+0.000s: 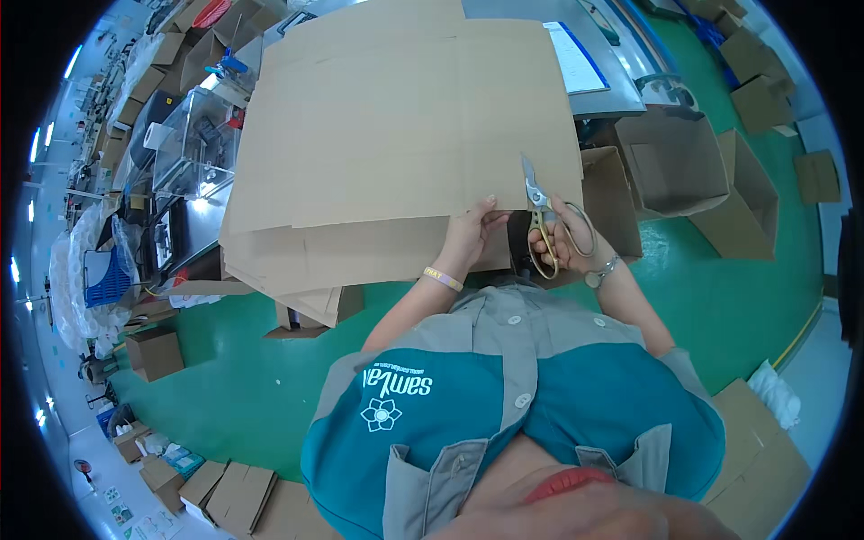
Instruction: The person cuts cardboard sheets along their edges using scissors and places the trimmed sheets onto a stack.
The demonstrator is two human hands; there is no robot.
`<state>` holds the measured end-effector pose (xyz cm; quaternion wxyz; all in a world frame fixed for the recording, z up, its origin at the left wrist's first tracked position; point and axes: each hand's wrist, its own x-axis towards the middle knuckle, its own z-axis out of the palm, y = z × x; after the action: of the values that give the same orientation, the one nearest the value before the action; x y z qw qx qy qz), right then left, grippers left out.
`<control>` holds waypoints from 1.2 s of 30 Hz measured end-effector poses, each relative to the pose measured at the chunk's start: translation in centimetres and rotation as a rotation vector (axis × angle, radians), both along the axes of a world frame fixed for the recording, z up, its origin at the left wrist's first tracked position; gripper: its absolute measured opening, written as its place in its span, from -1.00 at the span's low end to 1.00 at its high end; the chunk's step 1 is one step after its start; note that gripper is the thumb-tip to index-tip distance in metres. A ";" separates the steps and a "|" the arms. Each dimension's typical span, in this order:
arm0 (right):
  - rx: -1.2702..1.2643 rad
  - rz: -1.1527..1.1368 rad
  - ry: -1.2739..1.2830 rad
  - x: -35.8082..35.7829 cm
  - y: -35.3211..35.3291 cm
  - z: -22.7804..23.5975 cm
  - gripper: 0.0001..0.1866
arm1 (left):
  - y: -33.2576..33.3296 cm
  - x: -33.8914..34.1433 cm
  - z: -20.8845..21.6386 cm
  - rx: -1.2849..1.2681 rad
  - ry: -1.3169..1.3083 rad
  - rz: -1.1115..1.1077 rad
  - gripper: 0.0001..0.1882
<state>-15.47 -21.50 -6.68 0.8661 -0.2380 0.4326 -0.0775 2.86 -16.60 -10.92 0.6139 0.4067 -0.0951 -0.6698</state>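
Cardboard (405,126) lay flat on a stack above green floor (243,378). Left hand (470,236) pinched its near edge, thumb on top. Right hand (565,241) gripped scissors (540,220), blades up at the sheet's right edge. Likely best: keep sheet taut, blades square. Bench under the stack hidden; blade contact hard to make out.

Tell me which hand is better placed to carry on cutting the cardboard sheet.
Right, probably: the right hand holds the scissors, blades at the cardboard sheet near its edge. The left hand grips that edge, steadying it.
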 end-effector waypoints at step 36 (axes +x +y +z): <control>-0.494 -0.275 0.070 3.5 -1.7 -2.3 -0.44 | 2.7 -2.2 3.0 0.019 0.042 -0.123 -0.79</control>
<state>-11.93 -23.15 -8.97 0.7480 -0.3835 0.4583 -0.2890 0.62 -13.91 -7.97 0.5696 0.3919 -0.1004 -0.7155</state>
